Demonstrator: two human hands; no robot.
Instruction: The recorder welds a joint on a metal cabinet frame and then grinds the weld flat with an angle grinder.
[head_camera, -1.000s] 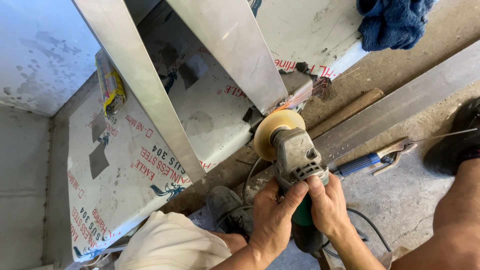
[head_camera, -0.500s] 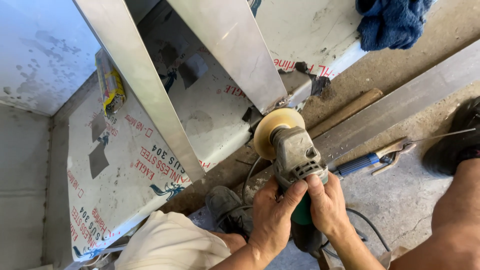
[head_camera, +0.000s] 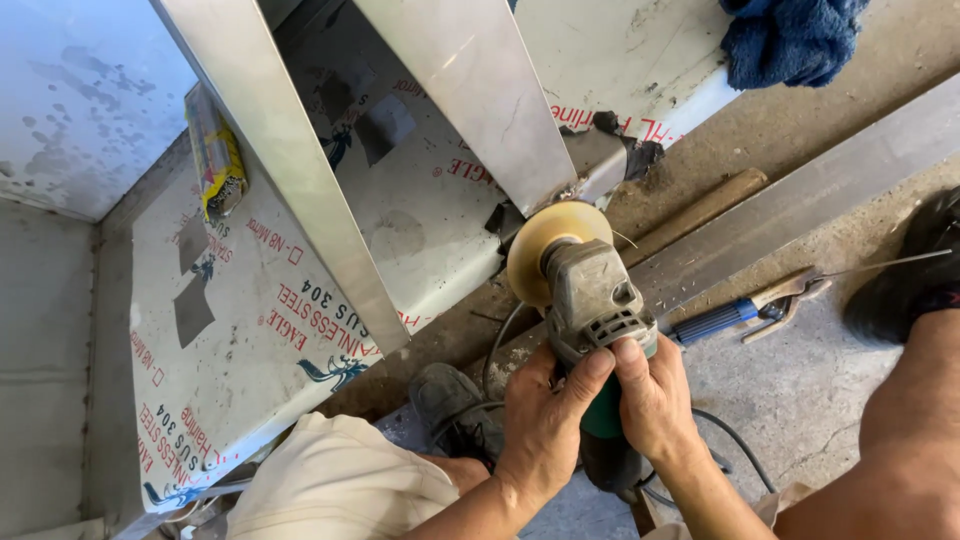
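Both of my hands grip an angle grinder (head_camera: 592, 300) with a dusty grey head and green body. My left hand (head_camera: 545, 420) wraps the body from the left, and my right hand (head_camera: 652, 395) holds it from the right. Its tan disc (head_camera: 540, 243) touches the lower corner of a slanted stainless steel strip (head_camera: 470, 90) where it meets the sheet-metal piece (head_camera: 300, 300) covered in white printed film.
A second steel strip (head_camera: 270, 160) slants at left. A blue-handled clamp tool (head_camera: 745, 312), a wooden stick (head_camera: 700, 210) and a long flat metal bar (head_camera: 820, 195) lie on the concrete floor. A blue cloth (head_camera: 790, 35) is top right. A yellow packet (head_camera: 215, 160) rests at left.
The grinder and my hands have barely shifted; the disc stays at the strip's lower corner.
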